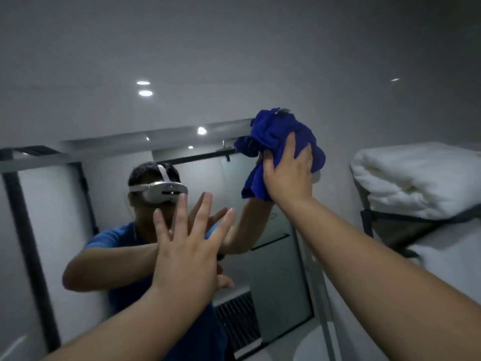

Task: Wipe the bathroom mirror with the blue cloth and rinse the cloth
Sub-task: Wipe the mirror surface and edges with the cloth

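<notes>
Flat-palmed, the right hand (289, 173) presses the blue cloth (273, 131) onto the mirror (270, 269) near its top corner — the left hand (187, 256) (splayed, empty) apparently braces on the glass.

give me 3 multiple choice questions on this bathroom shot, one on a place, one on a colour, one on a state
1. Where on the mirror is the blue cloth?
A lower left
B upper right corner
C bottom centre

2. What colour are the folded towels on the right?
A white
B red
C green

3. How is the left hand?
A in a fist
B fingers straight and spread
C gripping a bottle

Answers:
1 B, the right hand presses the cloth at the mirror's top right corner.
2 A, the stack is plain white.
3 B, its fingers are fanned out and hold nothing.
</notes>
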`<state>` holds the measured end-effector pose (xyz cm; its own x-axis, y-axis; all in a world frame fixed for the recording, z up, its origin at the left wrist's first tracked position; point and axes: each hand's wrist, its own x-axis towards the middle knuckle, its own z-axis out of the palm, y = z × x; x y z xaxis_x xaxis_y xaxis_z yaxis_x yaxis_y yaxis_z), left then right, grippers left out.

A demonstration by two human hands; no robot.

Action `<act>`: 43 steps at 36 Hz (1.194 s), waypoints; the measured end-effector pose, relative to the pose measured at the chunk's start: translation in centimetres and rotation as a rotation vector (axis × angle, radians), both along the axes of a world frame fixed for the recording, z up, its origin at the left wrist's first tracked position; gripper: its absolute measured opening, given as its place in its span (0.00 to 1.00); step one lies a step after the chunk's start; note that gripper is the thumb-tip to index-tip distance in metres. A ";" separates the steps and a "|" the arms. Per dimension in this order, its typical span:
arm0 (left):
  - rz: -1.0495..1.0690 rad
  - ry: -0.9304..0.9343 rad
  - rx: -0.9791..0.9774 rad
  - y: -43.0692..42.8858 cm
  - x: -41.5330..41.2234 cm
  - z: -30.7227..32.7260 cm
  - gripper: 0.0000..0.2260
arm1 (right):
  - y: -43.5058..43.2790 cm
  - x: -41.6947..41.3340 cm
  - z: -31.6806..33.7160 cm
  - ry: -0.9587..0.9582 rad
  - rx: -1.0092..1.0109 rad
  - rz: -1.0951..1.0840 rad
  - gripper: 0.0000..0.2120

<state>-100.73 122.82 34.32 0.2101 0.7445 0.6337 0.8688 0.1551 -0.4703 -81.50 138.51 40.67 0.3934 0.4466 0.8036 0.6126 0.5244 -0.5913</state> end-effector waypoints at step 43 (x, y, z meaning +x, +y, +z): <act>0.118 0.081 0.011 2.1 -0.6 -2.7 0.61 | 1.1 3.8 -3.5 0.131 -0.047 0.176 0.37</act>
<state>-101.30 124.95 31.65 0.1727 0.7602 0.6263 0.8034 0.2591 -0.5361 -77.67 139.61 37.16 0.4060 0.5530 0.7276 0.4303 0.5867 -0.6860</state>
